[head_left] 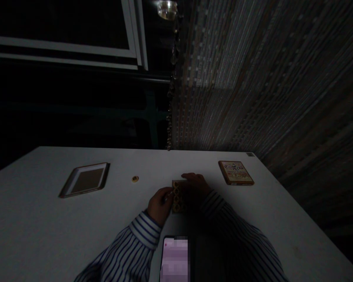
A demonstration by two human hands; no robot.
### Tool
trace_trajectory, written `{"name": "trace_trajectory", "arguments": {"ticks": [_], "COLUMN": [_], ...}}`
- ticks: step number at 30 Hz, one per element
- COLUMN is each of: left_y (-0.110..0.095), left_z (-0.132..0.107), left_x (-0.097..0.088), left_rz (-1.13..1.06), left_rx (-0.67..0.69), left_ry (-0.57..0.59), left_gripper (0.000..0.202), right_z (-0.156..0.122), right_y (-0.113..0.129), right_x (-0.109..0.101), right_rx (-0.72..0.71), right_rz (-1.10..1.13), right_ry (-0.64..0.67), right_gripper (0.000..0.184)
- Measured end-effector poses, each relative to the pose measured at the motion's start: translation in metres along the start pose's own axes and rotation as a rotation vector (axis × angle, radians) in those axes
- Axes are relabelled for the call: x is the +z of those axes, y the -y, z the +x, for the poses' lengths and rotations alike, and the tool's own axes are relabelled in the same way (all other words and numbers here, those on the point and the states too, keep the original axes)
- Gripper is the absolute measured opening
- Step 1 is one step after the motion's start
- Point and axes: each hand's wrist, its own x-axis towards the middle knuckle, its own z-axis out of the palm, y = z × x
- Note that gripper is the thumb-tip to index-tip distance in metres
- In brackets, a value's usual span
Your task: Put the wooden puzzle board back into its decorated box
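A small wooden puzzle board [178, 196] with round pieces lies on the white table [47, 219] in front of me. My left hand [159, 203] is at its left edge, fingers pinched together against the board. My right hand [197, 184] lies over the board's right and far side, fingers curled on it. Both arms wear striped sleeves. The scene is very dark.
A loose round piece [135, 179] lies to the left of the board. A shallow box tray [86, 179] sits further left, a printed box lid [235, 172] at the back right. A lit phone [175, 258] lies near me. A woven blind [267, 78] hangs behind.
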Motion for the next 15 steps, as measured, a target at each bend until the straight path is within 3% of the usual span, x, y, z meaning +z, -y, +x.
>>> {"name": "trace_trajectory", "arguments": {"ticks": [10,15], "left_y": [-0.006,-0.002], "left_z": [0.001,0.000], "left_x": [-0.002,-0.001], "left_rz": [0.007,-0.053], "left_rx": [-0.014,-0.052], "left_ry": [0.001,-0.005], "left_gripper": [0.022,0.024], "right_z": [0.001,-0.001], "right_y": [-0.001,-0.008], "right_x": [-0.002,-0.019], "right_rx": [0.010,-0.008], "right_rz": [0.005,-0.013], "right_ry": [0.024,-0.030], "right_gripper": [0.029,0.033]}}
